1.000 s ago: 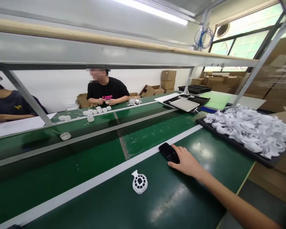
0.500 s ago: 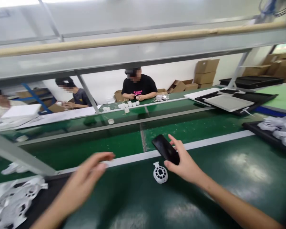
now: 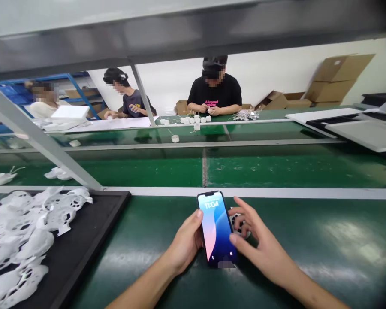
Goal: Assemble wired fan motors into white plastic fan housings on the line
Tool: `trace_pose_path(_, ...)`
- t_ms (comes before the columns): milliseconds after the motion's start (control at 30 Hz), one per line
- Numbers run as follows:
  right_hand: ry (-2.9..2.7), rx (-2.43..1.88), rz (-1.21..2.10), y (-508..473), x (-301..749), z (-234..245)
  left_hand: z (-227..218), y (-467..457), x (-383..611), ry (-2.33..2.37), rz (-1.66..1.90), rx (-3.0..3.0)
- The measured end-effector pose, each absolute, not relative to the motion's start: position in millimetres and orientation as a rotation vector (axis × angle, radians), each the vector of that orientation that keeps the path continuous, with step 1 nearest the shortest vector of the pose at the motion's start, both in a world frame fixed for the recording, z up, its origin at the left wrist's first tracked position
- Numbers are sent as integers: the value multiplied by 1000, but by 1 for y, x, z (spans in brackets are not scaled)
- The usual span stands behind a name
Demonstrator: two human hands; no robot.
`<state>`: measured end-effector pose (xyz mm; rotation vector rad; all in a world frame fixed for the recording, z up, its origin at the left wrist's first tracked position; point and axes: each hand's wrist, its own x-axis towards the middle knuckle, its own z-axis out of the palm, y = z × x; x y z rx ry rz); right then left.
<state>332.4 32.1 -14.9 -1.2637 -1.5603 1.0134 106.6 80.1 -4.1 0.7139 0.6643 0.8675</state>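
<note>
A black smartphone with a lit screen showing 11:04 faces me above the green bench top. My left hand grips its left edge. My right hand lies at the phone's right edge, its fingers spread and its thumb against the side. Just behind those fingers, a white plastic fan-shaped part is mostly hidden by the hand and phone.
A black tray heaped with white plastic parts stands at the left. A green conveyor belt runs behind the bench. Beyond it, several co-workers sit at work. A grey metal strut slants across the left.
My view has swung left, bringing the tray to the left side. The phone has been lifted and turned, its screen now lit and facing me. My left hand has moved onto it.
</note>
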Motion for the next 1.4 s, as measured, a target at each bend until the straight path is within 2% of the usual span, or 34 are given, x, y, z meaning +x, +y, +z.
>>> trace_pose_path(100,-1519,-1341,898,44,345,-15,-6,76,113,681,836,700)
trace_pose_path(333,-1960,-1608,488,64,372,-24,-9,81,108,793,937,703)
trace_pose_path(533,-2002,-1651,577,66,375,-34,-10,91,103,841,998,695)
trace_pose_path(967,-1980,-1681,565,57,368,-23,-4,86,103,891,945,700)
trace_pose_path(1133,-1964,-1681,612,58,369,-25,-3,85,106,818,1032,600)
trace_pose_path(1400,-1941,-1658,618,60,366,-29,-5,85,107,945,1092,530)
